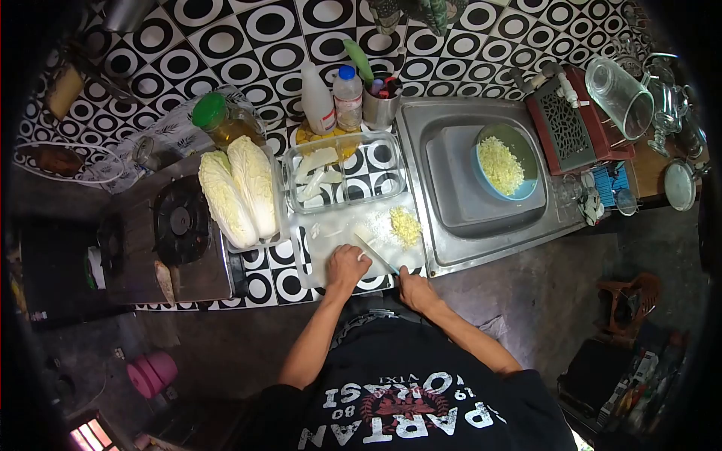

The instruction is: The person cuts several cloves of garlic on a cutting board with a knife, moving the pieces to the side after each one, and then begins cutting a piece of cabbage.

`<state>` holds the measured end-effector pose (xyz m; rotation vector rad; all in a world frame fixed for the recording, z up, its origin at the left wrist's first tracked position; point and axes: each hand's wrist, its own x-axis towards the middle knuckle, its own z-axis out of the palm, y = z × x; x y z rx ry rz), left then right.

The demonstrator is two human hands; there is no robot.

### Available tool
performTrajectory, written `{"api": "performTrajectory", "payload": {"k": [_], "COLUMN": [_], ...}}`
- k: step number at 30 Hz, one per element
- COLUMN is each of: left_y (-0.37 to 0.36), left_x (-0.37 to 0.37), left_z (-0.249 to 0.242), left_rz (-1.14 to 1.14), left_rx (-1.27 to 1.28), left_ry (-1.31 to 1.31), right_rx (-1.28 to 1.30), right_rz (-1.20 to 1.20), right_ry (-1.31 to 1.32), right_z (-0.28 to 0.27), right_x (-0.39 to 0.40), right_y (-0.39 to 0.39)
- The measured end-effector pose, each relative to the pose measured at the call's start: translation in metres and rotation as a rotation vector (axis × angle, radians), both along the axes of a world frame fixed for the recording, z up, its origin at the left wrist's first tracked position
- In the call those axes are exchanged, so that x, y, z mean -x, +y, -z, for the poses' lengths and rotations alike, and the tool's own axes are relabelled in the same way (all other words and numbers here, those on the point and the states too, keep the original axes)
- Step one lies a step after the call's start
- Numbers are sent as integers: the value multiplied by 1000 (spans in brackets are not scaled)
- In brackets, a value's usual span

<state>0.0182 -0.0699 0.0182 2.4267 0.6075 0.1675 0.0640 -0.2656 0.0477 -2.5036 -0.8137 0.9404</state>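
Observation:
A translucent cutting board point(320, 259) lies at the counter's front edge. My left hand point(347, 267) is closed over its middle, fingers bent around a small pale piece that is mostly hidden. Wrapped round the handle of a knife point(376, 252), my right hand point(416, 290) is at the board's front right, with the blade pointing up and left beside my left fingers. Chopped pale yellow bits point(405, 227) form a pile at the board's right. Behind the board, a clear divided container point(372, 197) holds white leafy pieces point(316, 173) in its left part.
Two napa cabbage pieces point(252, 188) lie in a tray on the left, beside the stove point(135, 248). A blue bowl point(517, 189) of chopped bits stands in the sink point(451, 237). Bottles point(348, 98) and a utensil cup point(380, 111) stand behind the container.

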Motion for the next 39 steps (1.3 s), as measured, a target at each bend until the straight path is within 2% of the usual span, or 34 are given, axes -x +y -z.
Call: {"api": "performTrajectory", "payload": {"k": [5, 9, 11, 15, 16, 18, 20, 25, 27, 29, 30, 35, 39], "left_y": [52, 71, 57, 8, 2, -8, -1, 31, 37, 36, 34, 23, 41], "left_x": [-4, -14, -17, -16, -18, -21, -22, -27, -26, -26, -24, -25, -28], "left_z": [-14, -21, -26, -13, -3, 9, 10, -6, -10, -13, -11, 2, -7], "left_rz": [-213, -177, -32, 282, 287, 180, 167, 81, 90, 131, 127, 175, 115], "left_rx": [-108, -215, -147, -3, 3, -8, -42, -130, -134, -82, -85, -44, -85], "left_ry": [-150, -114, -165, -153, -157, -152, -149, -101, -38, -200, -198, -3, 12], "right_rx": [-53, -217, -344, -310, -312, -291, -279, -242, -288, -336, -326, -277, -284], "right_rz": [34, 108, 255, 428, 447, 450, 446, 429, 424, 413, 403, 392, 378], "right_ry": [112, 106, 74, 111, 129, 117, 117, 164, 99, 35, 34, 140, 123], "right_z": [-13, -10, -12, -27, -30, -31, -31, -29, -23, -15, -14, -22, -25], "right_x": [1, 1, -2, -9, -10, -9, -5, -1, 1, 0, -1, -5, -7], "right_y": [-5, -17, -21, -23, -24, -27, -28, -31, -33, -33, -32, -27, -26]}}
